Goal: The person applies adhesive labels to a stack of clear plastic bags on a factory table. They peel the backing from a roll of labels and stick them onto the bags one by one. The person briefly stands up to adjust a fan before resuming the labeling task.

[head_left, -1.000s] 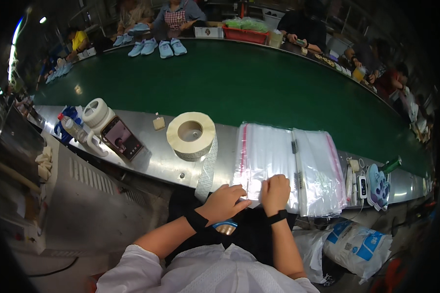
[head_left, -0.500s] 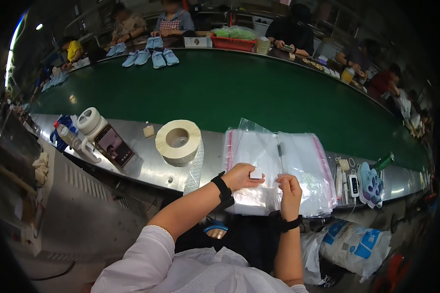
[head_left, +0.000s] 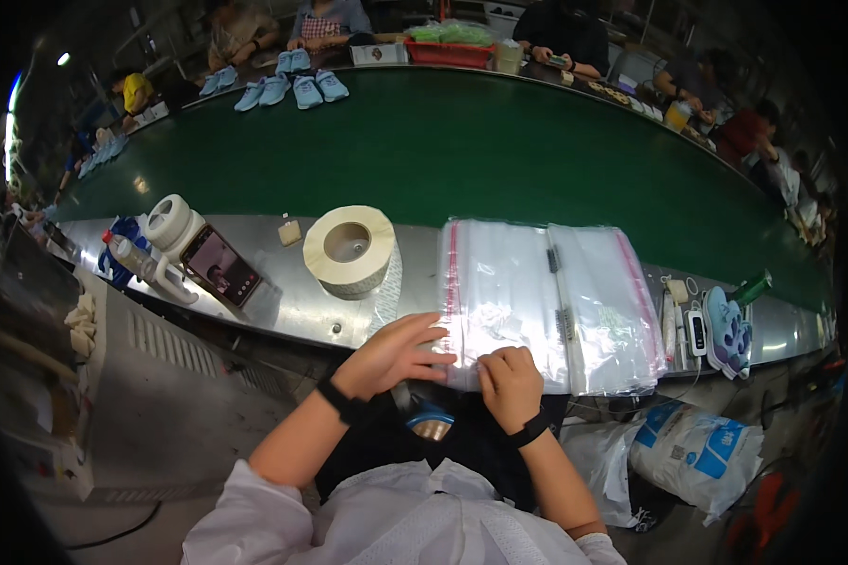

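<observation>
A stack of clear plastic bags [head_left: 509, 273] with pink-red seal strips lies flat on the metal ledge in front of me. At its near left corner is my left hand [head_left: 398, 354], fingers apart and reaching over the bag edge. My right hand [head_left: 512, 384] is at the near edge of the stack, its fingers curled and thumb and forefinger close together. Whether a bag edge is pinched there is hidden. A large roll of labels [head_left: 350, 252] stands left of the bags, its strip [head_left: 384, 297] trailing toward me.
Left on the ledge are a phone [head_left: 220, 266], a white jug [head_left: 171, 226] and a bottle [head_left: 134, 256]. Blue shoes [head_left: 725, 330] and a small white device [head_left: 695, 331] lie right. Beyond runs a green belt [head_left: 424, 151], with shoes [head_left: 306, 89] and people at its far side.
The raised bag now lies flat on the stack. My left hand has moved left and toward me; the small white label on its fingers no longer shows. My right hand has come left and nearer.
</observation>
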The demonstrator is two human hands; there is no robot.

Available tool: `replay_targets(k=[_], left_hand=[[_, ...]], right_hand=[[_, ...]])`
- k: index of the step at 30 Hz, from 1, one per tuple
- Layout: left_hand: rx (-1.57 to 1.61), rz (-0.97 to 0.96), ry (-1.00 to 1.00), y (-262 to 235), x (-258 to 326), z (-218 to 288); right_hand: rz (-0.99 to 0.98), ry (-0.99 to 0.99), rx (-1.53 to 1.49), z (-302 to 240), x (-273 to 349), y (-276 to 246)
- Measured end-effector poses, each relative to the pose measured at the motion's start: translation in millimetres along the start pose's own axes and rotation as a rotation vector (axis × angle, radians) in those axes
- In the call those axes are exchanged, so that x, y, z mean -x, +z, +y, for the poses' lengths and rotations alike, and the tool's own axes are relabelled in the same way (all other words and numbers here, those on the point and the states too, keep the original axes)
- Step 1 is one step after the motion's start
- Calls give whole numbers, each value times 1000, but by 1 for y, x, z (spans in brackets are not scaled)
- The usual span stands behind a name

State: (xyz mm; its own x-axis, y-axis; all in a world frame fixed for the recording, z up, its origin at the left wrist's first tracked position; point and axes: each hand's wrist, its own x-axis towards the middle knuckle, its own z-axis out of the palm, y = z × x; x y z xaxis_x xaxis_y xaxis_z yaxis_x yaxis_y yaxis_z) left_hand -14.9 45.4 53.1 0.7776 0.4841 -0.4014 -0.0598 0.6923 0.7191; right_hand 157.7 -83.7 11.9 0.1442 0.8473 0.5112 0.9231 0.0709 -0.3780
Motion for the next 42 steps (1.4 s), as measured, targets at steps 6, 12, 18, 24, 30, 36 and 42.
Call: replay_targets(k=[6,12,18,24,30,36,42], left_hand=[[63,537,110,-80,76,-43],[-558,598,178,-124,43,-89],[-1436,411,304,-102,24,-91],[-322,3,-83,-41,34,-65],[-423,-136,78,-25,31,-64],[-96,-24,5,-57,-3,-21],[231,439,380,-79,1,-2]], right_hand=[[194,732,-777,46,-10,-19],[600,837,-314,162,71,-106],[612,856,40,162,134,-116],[-329,708,-859,-7,52,-46],[-461,695,-1025,-29,-1,30],[-344,975,-1395,-10,9,28],[-610,788,-1060,-10,28,1]])
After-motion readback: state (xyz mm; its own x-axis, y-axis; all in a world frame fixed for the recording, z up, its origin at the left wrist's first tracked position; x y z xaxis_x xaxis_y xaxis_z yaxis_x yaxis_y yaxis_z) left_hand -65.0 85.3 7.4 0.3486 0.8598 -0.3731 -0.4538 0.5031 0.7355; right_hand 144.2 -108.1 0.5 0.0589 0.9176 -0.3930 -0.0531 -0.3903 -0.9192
